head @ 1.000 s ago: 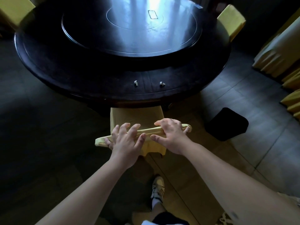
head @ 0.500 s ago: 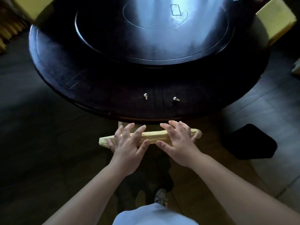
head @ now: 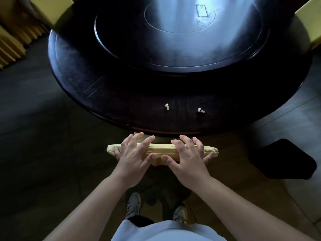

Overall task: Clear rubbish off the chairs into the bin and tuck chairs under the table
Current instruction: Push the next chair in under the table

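Observation:
A yellow-covered chair (head: 164, 148) stands at the near edge of the round dark table (head: 121, 101); only the top of its backrest shows, and its seat is hidden under the tabletop. My left hand (head: 133, 155) lies on the left half of the backrest top with fingers spread and straight. On the right half rests my right hand (head: 188, 156), fingers spread over the top and the thumb behind the rail. The black bin (head: 281, 160) sits on the floor to the right of the chair.
Two white earbuds (head: 167, 106) (head: 200, 110) lie on the table near its front edge. A dark turntable (head: 182, 35) fills the table's middle. More yellow chairs stand at the far left (head: 52, 9) and far right (head: 311, 25). My feet (head: 133, 205) are below.
The chair has slid forward under the table, so its seat has gone out of sight. Both hands stayed on the backrest and I stepped closer to the table.

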